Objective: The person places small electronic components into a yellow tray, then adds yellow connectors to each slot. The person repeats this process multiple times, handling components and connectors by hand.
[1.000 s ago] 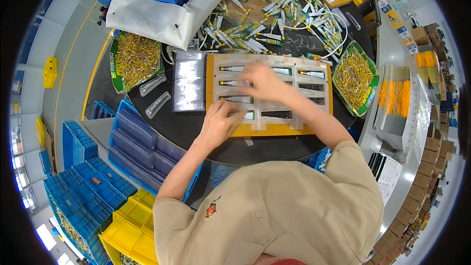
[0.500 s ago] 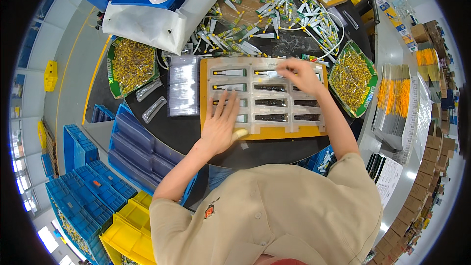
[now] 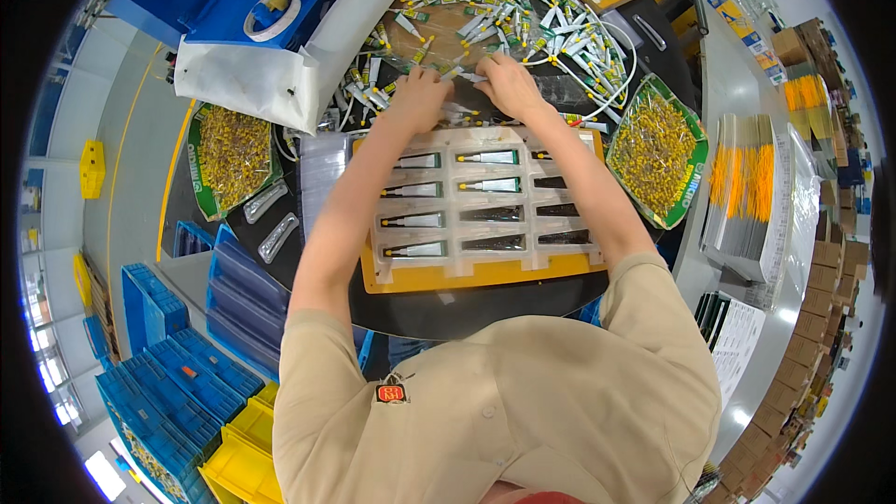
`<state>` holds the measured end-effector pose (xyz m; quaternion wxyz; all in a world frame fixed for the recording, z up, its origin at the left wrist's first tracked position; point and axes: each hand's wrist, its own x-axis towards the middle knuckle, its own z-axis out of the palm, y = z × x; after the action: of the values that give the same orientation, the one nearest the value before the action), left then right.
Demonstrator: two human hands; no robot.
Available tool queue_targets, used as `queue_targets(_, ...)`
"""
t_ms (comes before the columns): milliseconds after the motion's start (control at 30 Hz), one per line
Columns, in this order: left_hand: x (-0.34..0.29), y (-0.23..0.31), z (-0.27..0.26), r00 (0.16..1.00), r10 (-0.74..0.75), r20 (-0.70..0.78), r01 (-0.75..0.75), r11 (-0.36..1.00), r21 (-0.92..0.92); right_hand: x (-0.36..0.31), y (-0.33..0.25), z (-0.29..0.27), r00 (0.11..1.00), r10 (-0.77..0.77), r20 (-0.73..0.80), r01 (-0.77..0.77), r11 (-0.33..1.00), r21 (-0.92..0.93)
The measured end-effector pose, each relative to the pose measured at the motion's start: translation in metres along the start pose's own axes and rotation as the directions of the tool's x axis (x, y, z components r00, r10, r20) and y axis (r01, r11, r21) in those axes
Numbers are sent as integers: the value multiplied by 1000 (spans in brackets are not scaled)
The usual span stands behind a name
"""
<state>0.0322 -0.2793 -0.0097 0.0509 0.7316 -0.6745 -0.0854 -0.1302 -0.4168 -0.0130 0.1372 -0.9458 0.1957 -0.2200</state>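
Both of my hands reach over the far edge of a clear plastic tray [image 3: 448, 217] into a pile of small white-and-green tubes [image 3: 560, 28] with yellow caps. My right hand [image 3: 511, 89] is closed, thumb and fingers pinching a small tube [image 3: 473, 77]. Just left of it, my left hand [image 3: 422, 101] is curled among the tubes; what its fingers hold is hidden. The tray lies on a yellow board [image 3: 467, 277]. Tubes lie in the left column's slots and the upper two middle ones; a yellow tip shows in the upper right slot. The lower middle and right slots look dark, without tubes.
Bags of small yellow caps stand at left [image 3: 238, 157] and right [image 3: 653, 149]. Stacked clear trays [image 3: 322, 168] lie beside the board. A tape roll [image 3: 273, 16] sits at the back left, and blue crates [image 3: 177, 364] stand at lower left. A white cable [image 3: 627, 37] crosses the pile.
Both hands have left the tray and moved away from me to the tube pile. A tube now shows in the upper middle slot where my right hand was. The view has shifted slightly.
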Motion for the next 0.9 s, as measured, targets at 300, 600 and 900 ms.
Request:
queue_targets(300, -33, 4, -20, 954, -30, -297, -66, 949, -310, -146, -70, -88, 973, 31, 227, -140, 864, 484)
queue_targets(600, -148, 101, -13, 930, -358, 85, 59, -84, -995, -60, -15, -44, 999, 47, -10, -43, 961, 273)
queue_targets(900, -181, 155, 3, 901, 239, -362, -395, 799, -453, 6, 59, -1, 885, 465, -12, -423, 816, 395)
